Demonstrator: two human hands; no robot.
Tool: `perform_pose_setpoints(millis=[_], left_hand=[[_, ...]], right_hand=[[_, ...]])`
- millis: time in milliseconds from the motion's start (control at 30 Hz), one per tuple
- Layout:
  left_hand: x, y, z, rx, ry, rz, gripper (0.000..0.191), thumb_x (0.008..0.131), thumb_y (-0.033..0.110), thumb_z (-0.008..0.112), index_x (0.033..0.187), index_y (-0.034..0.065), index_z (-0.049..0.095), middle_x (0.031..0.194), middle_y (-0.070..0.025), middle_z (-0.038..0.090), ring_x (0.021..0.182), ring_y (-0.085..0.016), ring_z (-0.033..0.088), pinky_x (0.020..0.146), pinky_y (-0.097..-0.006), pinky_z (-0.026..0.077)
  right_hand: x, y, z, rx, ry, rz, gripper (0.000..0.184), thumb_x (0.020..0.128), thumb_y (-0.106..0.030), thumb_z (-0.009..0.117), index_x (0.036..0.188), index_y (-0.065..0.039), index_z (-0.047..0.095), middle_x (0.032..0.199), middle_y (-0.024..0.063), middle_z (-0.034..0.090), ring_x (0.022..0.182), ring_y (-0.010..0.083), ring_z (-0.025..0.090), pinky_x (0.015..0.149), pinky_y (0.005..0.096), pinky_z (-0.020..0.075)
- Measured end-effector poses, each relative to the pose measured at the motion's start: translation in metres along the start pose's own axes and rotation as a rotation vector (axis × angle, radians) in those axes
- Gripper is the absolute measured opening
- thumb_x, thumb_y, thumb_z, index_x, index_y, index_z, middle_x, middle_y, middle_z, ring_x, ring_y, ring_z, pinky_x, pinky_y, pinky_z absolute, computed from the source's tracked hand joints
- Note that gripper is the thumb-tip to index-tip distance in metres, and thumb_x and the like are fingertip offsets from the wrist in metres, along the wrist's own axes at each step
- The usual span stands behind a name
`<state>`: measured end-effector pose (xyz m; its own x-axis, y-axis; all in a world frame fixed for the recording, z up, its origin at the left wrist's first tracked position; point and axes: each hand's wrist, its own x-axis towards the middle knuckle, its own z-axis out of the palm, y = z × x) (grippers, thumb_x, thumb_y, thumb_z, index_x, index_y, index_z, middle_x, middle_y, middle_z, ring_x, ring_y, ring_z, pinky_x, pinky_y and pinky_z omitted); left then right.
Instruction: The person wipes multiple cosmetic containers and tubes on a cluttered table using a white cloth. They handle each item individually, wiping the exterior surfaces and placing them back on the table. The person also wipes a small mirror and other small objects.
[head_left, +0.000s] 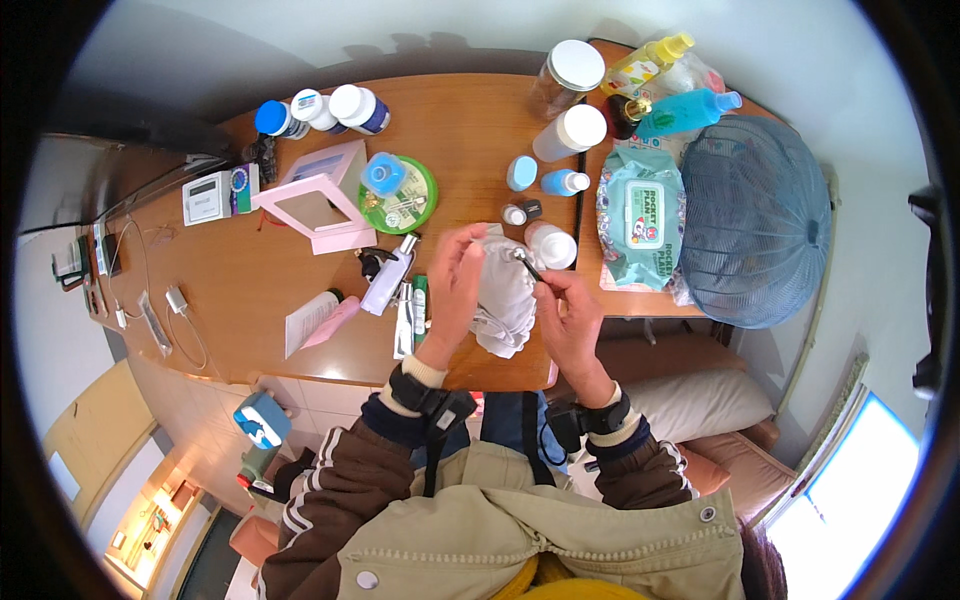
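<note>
My right hand (571, 321) pinches a thin dark stick-like tool (532, 268) with a shiny metal tip. That tip points up and left, over a bunched pale grey-white cloth (504, 296) near the table's front edge. At the cloth's left side is my left hand (454, 289), fingers raised and slightly bent, with nothing visible in them. Whether its inner side touches the cloth is hidden. Just beyond the cloth on the right, a white-capped bottle (553, 246) lies tilted, close to a small white-lidded jar (514, 215).
A pink framed mirror (315, 202) and a green round tray (424, 195) stand left of centre. Silver-capped tubes (405, 319) lie beside my left hand. Wet wipes (641, 217) and a blue mesh food cover (754, 221) occupy the right table, behind several bottles (570, 133).
</note>
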<state>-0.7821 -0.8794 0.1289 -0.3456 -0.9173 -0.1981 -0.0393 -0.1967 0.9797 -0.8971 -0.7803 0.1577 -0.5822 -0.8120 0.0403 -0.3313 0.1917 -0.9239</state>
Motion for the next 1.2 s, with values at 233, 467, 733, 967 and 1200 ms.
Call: perform_pose_setpoints(millis=[233,467,733,967,1200], left_hand=[[-0.029,0.006,-0.02,-0.379,-0.054,-0.303,0.025,0.101,0.02,0.05,0.114,0.0007,0.06,0.099,-0.0044,0.066,0.067,-0.004,0.049,0.06,-0.0177,0.04],[-0.014,-0.006,-0.058,-0.318,0.319,-0.173,0.028,0.102,0.027,0.049,0.098,0.0038,0.063,0.069,0.0067,0.044,0.057,-0.001,0.034,0.049,-0.0191,0.026],[0.003,-0.011,-0.075,-0.133,0.354,-0.168,0.029,0.09,0.014,0.069,0.112,-0.0013,0.06,0.076,-0.0001,0.06,0.071,-0.006,0.057,0.061,-0.0194,0.043],[0.01,-0.023,-0.078,-0.231,0.365,-0.169,0.013,0.097,0.013,0.057,0.103,0.0016,0.055,0.083,-0.0043,0.061,0.073,-0.008,0.057,0.066,-0.0213,0.046],[0.019,-0.019,-0.075,-0.063,0.376,-0.127,0.015,0.099,0.014,0.052,0.105,0.0008,0.055,0.083,-0.0032,0.058,0.075,-0.008,0.052,0.067,-0.0219,0.042]], right_hand=[[-0.02,-0.007,0.035,0.038,-0.229,0.048,0.011,0.087,-0.002,0.064,0.098,-0.001,0.062,0.08,0.0125,0.062,0.068,0.0243,0.062,0.059,0.03,0.048],[0.009,-0.011,0.084,0.002,-0.312,0.038,0.016,0.09,-0.01,0.061,0.105,-0.004,0.06,0.089,0.0142,0.059,0.077,0.0318,0.061,0.066,0.0369,0.0488],[0.068,0.007,0.142,-0.338,-0.098,-0.275,0.036,0.082,-0.011,0.072,0.116,-0.009,0.059,0.112,0.0146,0.052,0.086,0.0313,0.062,0.072,0.038,0.0517],[0.067,0.013,0.138,-0.196,-0.204,-0.094,0.019,0.085,-0.006,0.068,0.1,-0.004,0.056,0.101,0.0133,0.057,0.082,0.0241,0.064,0.069,0.0332,0.0507],[0.068,-0.002,0.126,0.313,-0.22,0.213,0.012,0.094,-0.004,0.055,0.106,0.0,0.056,0.091,0.004,0.062,0.077,0.0123,0.059,0.067,0.0241,0.0465]])
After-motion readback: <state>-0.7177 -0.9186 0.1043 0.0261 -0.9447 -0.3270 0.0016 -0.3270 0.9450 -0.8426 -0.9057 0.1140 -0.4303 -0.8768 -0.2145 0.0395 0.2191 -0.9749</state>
